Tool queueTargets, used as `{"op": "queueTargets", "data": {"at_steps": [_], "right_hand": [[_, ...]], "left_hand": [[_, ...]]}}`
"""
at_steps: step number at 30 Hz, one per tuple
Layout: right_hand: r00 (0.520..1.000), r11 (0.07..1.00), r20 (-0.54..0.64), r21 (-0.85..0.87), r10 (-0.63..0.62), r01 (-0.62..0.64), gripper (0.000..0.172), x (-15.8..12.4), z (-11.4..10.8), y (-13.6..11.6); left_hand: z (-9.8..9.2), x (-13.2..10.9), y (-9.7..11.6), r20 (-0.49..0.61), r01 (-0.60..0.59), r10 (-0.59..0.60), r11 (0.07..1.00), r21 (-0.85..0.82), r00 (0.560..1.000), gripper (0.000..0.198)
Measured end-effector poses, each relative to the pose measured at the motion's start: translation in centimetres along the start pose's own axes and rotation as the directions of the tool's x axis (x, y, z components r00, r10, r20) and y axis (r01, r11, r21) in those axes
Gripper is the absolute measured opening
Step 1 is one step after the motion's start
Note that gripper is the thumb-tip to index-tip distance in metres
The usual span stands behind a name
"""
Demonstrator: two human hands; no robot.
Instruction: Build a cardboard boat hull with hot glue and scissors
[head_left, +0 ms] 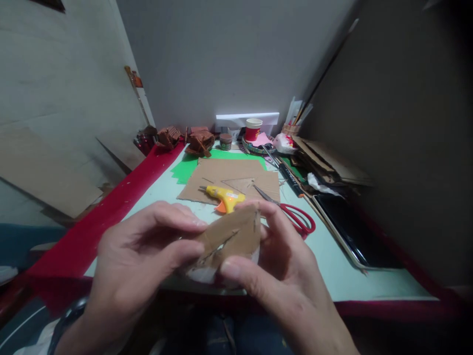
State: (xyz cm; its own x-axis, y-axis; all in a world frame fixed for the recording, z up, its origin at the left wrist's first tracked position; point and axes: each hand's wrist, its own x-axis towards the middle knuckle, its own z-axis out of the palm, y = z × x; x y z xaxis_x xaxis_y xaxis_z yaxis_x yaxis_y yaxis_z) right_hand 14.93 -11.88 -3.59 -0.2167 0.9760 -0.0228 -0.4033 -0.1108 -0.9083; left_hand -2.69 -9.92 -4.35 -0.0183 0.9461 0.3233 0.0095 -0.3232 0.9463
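Cardboard piece (231,236): small, brown, with a cut slit on its face, held up above the near edge of the table (332,266), between both hands
Left hand (144,251): clenched on the left edge of the piece, thumb below, fingers above
Right hand (281,276): grasping the right edge, thumb in front, fingers behind
Glue gun (225,197): yellow, lying on the big cardboard sheet (221,172), just behind the piece
Scissors (297,219): red handles, right of the glue gun, blades over the sheet
Green paper (185,170): partly under the sheet
Cup (253,129): red and white, at the far wall
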Motion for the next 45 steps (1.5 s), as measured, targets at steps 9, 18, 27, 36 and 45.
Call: {"op": "queueTargets", "data": {"at_steps": [9, 18, 27, 36, 45], "right_hand": [[0.998, 0.999, -0.058, -0.011, 0.035, -0.036, 0.038, -0.5, 0.4, -0.2], [0.998, 0.989, -0.033, -0.135, 0.050, -0.054, 0.032, -0.5, 1.2, -0.3], [0.996, 0.937, -0.076, -0.340, 0.056, -0.079, 0.028, -0.9, 1.7, 0.5], [0.998, 0.932, -0.024, -0.359, -0.066, 0.053, 0.026, -0.8, 1.3, 1.0], [0.999, 0.913, -0.028, -0.408, -0.029, 0.015, 0.021, -0.8, 1.2, 0.7]], "left_hand": [[0.0, 0.3, -0.4, 0.098, -0.002, 0.005, 1.000, -0.029, 0.995, 0.013], [-0.1, 0.1, 0.6, 0.131, 0.055, -0.049, 0.997, -0.047, 0.990, 0.020], [-0.3, 0.0, 1.9, 0.127, 0.037, -0.052, 0.992, 0.121, 0.991, 0.022], [0.1, -0.6, 1.8, 0.032, 0.027, -0.037, 0.968, 0.251, 0.999, 0.013], [1.5, -1.7, 2.1, -0.202, 0.123, -0.066, 0.952, 0.282, 0.977, 0.005]]}}
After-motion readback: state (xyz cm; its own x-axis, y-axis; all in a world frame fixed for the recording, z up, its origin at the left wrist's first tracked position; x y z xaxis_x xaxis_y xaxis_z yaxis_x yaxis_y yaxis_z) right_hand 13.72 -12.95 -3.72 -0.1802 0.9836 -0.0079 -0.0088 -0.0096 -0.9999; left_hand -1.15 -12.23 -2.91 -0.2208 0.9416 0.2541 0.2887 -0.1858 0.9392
